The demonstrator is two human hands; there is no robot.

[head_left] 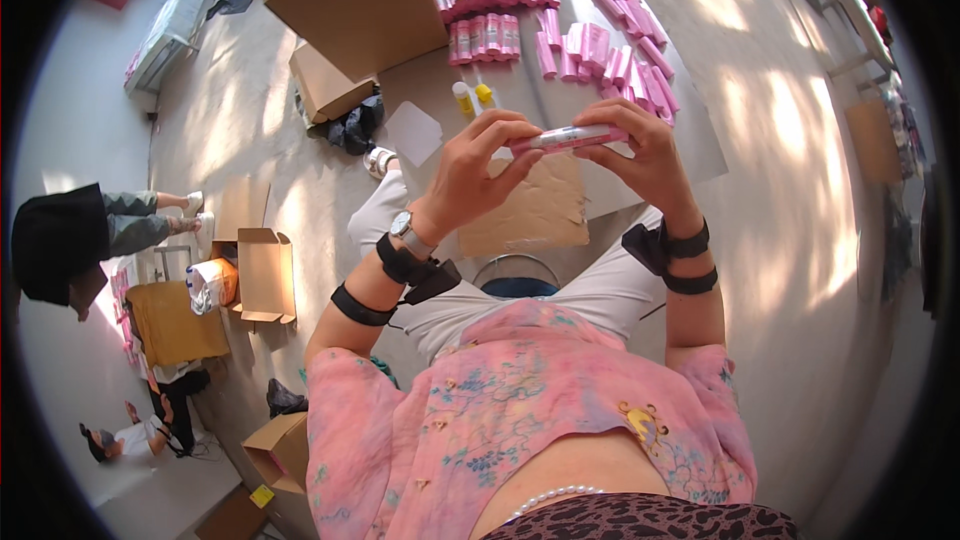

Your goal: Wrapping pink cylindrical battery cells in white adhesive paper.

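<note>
I hold a slim pink box (575, 138) level in front of me with both hands. My left hand (478, 168) grips its left end, fingers curled over the top. My right hand (645, 152) pinches its right end. Beyond the box, on a grey sheet on the floor (700, 130), lie several matching pink boxes: one lot in neat rows (490, 10), another in a loose heap (625, 50). Two small yellow-capped tubes (472, 98) lie just past my left hand. A torn piece of brown cardboard (535, 215) sits under my hands.
Open cardboard cartons stand at the far left (350, 0) and beside my left knee (262, 275); another sits lower left (280, 450). A black bag (352, 128) lies by a small carton. Two other people sit at the left edge (95, 235). A metal rack (830, 0) stands far right.
</note>
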